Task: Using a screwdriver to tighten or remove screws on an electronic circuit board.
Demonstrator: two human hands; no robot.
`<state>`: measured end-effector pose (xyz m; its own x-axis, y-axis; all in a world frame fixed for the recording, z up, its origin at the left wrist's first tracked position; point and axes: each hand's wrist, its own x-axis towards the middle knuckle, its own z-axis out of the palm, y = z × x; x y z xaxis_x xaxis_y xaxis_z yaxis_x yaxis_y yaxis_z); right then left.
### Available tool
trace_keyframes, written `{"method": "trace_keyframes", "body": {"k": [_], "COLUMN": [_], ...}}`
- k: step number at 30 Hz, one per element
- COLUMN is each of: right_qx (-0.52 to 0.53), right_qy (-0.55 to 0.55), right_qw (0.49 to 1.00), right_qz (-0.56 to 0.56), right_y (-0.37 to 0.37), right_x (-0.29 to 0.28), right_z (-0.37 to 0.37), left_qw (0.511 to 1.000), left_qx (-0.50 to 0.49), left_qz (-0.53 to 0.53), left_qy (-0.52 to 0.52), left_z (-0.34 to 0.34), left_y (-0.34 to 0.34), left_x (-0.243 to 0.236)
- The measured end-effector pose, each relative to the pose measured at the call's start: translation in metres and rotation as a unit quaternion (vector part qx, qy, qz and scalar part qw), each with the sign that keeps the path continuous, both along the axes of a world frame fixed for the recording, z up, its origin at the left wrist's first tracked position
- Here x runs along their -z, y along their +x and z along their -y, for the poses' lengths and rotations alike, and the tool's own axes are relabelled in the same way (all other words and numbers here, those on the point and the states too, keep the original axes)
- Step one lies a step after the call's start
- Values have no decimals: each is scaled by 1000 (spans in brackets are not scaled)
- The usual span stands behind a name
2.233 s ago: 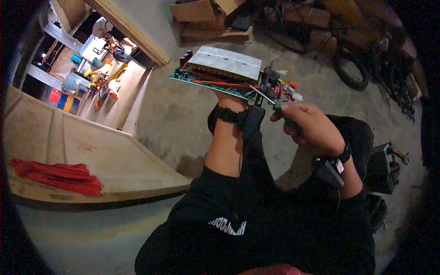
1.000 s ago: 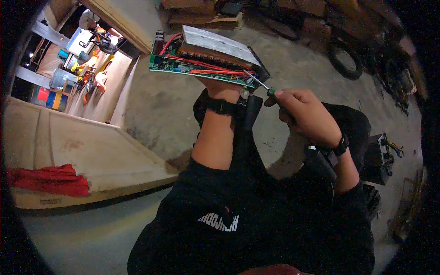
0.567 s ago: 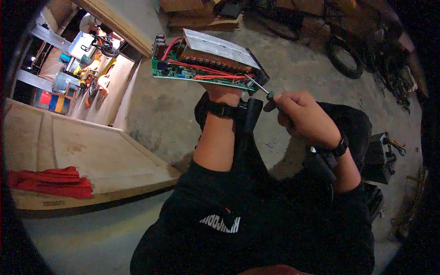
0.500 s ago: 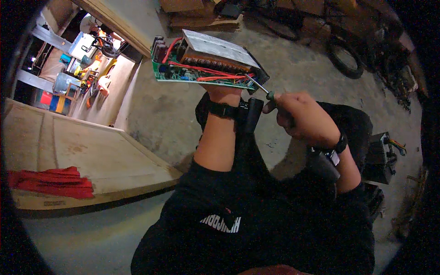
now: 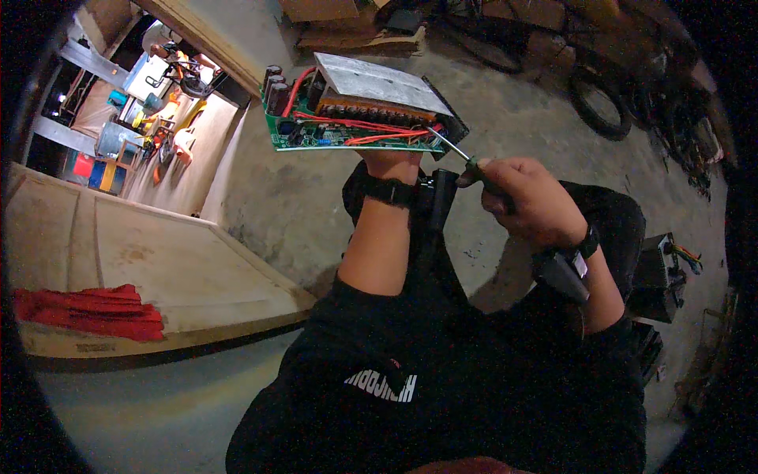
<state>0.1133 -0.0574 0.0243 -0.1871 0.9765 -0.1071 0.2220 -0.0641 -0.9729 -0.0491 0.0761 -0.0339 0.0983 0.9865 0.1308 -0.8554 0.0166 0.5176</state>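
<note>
A green circuit board [image 5: 316, 138] with red wires, dark capacitors and a grey metal heat sink [image 5: 383, 83] is held up in front of me. My left hand [image 5: 392, 162] supports it from beneath; the board hides most of its fingers. In my right hand [image 5: 525, 193] is a screwdriver [image 5: 458, 150], fingers wrapped round its dark green handle. Its metal shaft points up and left, and the tip reaches the red wires at the board's right end. Whether the tip touches a screw or a wire is too small to tell.
On the left, a red cloth [image 5: 87, 312] lies on a pale wooden panel [image 5: 181, 261]. A black tyre [image 5: 600, 103] and cardboard [image 5: 359, 38] rest on the far concrete floor. To the right stands a metal box [image 5: 654, 276] with coloured cables. A lit doorway [image 5: 150, 118] opens at upper left.
The board has shifted slightly right and down in view and tilts a little more toward me. My right hand has turned slightly, showing more of the screwdriver handle, with the tip still at the wires.
</note>
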Motion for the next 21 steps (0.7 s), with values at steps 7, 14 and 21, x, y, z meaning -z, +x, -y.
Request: {"method": "trace_keyframes", "body": {"k": [7,14,21], "right_qx": [87,112,105], "right_qy": [92,277,294], "right_qw": [980,817,861], "right_qz": [155,493,402], "right_y": [-10,-19,5], "right_x": [5,-9,-18], "right_z": [9,21,14], "left_qw": [1000,999,995], "left_qx": [-14,35,80], "left_qz": [18,33,60], "left_qy": [10,-5,-17], "left_z": [-6,-12,-14], "left_y": [13,12,17], "left_x": [2,10,8]}}
